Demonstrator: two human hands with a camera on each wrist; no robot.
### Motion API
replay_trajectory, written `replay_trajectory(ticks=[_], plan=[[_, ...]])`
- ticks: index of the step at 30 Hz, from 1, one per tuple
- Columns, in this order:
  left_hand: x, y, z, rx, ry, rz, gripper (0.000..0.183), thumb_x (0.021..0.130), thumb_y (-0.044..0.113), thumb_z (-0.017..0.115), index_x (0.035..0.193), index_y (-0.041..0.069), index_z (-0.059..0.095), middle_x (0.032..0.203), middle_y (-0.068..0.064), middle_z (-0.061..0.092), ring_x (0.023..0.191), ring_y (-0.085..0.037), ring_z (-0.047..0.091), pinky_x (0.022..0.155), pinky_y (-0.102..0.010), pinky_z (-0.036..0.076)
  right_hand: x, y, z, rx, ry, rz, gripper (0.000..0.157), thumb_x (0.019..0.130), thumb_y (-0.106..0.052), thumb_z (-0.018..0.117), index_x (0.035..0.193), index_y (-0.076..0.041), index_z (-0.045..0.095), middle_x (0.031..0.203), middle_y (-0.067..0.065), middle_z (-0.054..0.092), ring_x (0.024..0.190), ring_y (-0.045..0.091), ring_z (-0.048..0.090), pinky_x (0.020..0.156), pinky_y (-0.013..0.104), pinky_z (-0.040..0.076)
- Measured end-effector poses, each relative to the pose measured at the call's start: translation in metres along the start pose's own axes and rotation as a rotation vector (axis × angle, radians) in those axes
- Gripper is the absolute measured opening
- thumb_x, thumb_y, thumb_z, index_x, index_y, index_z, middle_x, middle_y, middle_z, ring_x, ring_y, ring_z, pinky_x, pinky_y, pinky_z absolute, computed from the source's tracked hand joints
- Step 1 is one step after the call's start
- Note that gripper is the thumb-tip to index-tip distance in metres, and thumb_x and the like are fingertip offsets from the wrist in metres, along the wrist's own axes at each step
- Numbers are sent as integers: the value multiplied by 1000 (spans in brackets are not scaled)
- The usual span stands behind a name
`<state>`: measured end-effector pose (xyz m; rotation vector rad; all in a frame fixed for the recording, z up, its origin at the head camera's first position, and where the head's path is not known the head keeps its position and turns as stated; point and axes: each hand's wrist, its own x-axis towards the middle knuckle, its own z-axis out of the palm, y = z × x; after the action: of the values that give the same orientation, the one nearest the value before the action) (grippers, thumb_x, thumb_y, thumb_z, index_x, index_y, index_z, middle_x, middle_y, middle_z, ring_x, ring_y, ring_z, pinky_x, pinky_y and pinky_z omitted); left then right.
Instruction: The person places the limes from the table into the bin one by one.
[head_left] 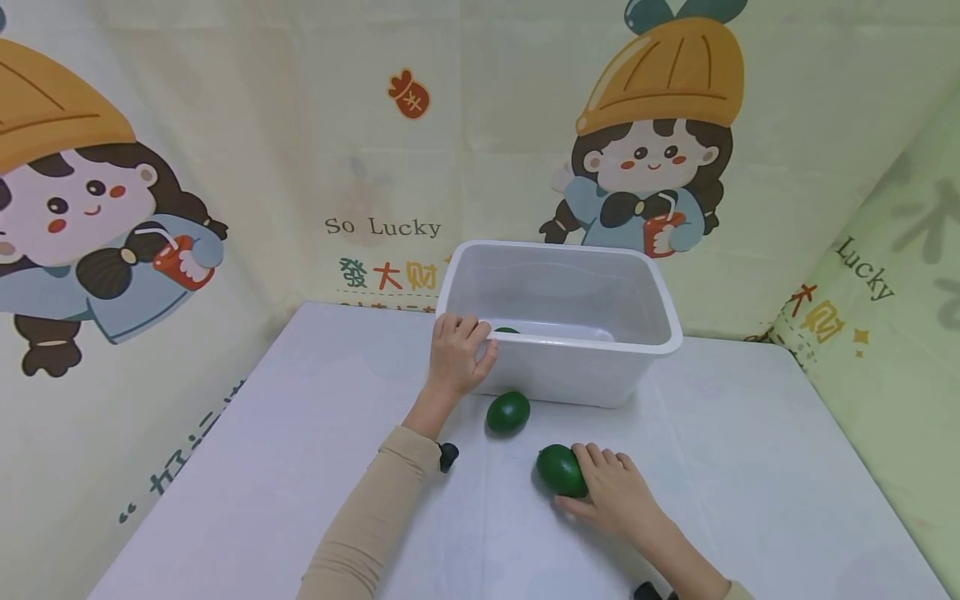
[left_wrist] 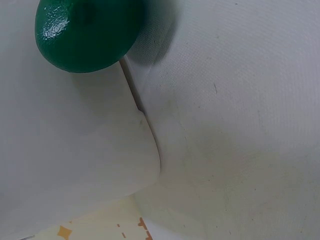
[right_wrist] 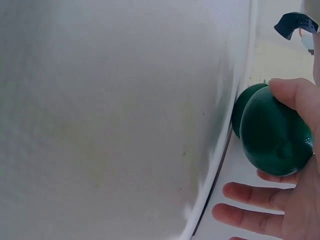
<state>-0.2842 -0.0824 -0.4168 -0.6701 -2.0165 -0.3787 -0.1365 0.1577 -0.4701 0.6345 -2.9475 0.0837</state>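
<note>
My left hand (head_left: pixel 457 354) grips the front rim of a white plastic tub (head_left: pixel 562 375) near its left corner, fingers over the edge. A glossy dark green lime (head_left: pixel 508 413) lies on the table just before the tub; the left wrist view shows a green lime (left_wrist: pixel 90 35) beside the tub's wall. My right hand (head_left: pixel 615 492) holds another lime (head_left: pixel 561 471) on the table, nearer to me; in the right wrist view the thumb lies over this lime (right_wrist: pixel 275 132). Inside the tub the top of one more green lime (head_left: pixel 507 330) shows, mostly hidden by the front wall.
A white cloth covers the table (head_left: pixel 720 500). Behind the tub hangs a printed curtain (head_left: pixel 510 167) with cartoon figures and lettering. Black wrist devices show at the left wrist (head_left: pixel 447 457) and at the lower edge by the right arm.
</note>
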Motion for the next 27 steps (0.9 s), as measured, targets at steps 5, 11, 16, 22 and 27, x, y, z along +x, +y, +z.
replay_trajectory(ticks=[5, 11, 16, 22, 27], plan=[[1, 0, 0, -1, -2, 0, 30, 85, 32, 37, 82, 10, 57, 77, -4, 48, 76, -24, 42, 76, -40, 33, 1, 2, -3, -9, 27, -3, 69, 71, -58, 62, 113, -5, 47, 96, 8, 53, 87, 27, 54, 78, 44, 42], [1, -1, -1, 1, -13, -6, 31, 85, 32, 36, 82, 9, 57, 77, -4, 48, 76, -23, 42, 76, -40, 33, 3, 5, -8, -24, 75, -17, 69, 69, -57, 63, 112, -6, 48, 96, 8, 54, 87, 29, 55, 79, 45, 42], [1, -2, -1, 4, -13, -3, 32, 86, 32, 35, 82, 9, 57, 77, -4, 48, 76, -23, 42, 76, -39, 33, 4, 9, -12, -25, 113, -35, 69, 69, -57, 63, 112, -6, 48, 97, 9, 54, 88, 30, 55, 80, 46, 42], [2, -3, -1, 5, -5, 3, 33, 86, 32, 34, 82, 9, 57, 77, -4, 48, 76, -23, 42, 76, -39, 33, 6, 11, -20, -30, 160, -56, 67, 68, -55, 66, 110, -6, 49, 96, 8, 53, 87, 30, 55, 79, 45, 42], [3, -4, -1, 12, 3, 8, 35, 87, 34, 33, 82, 10, 57, 76, -4, 48, 76, -23, 42, 76, -39, 33, 8, 12, -28, -38, 198, -67, 65, 67, -53, 67, 109, -7, 50, 95, 7, 54, 88, 31, 56, 79, 46, 42]])
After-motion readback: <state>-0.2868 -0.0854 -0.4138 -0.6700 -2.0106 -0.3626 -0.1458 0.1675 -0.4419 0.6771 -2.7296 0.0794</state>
